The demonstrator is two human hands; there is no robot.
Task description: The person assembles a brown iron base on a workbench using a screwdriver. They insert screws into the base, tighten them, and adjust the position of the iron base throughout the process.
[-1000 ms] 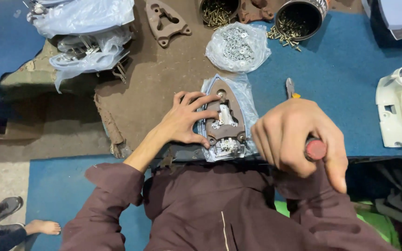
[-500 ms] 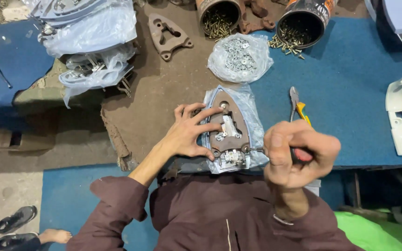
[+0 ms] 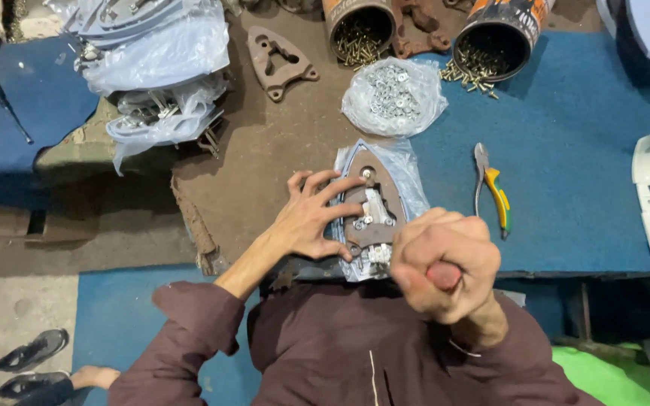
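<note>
Nearest the camera, the right hand [image 3: 445,263] is balled into a tight fist around a red-capped tool handle [image 3: 443,275], its shaft hidden beneath the knuckles. Just beyond, the left hand [image 3: 311,219] lies flat with fingers splayed, pressing the rusty brown, pointed iron soleplate [image 3: 374,207], which sits on a crinkled clear plastic bag at the table's near edge; pale metal fittings and screws glint on its middle. Right of it, yellow-handled pliers [image 3: 490,188] lie on blue felt. Farther off are a bag of silvery nuts [image 3: 394,94], two tins of brassy screws [image 3: 357,30], and a bare cast plate [image 3: 280,60]. Since half a second ago, the fist has dropped lower, nearer the plate's heel.
</note>
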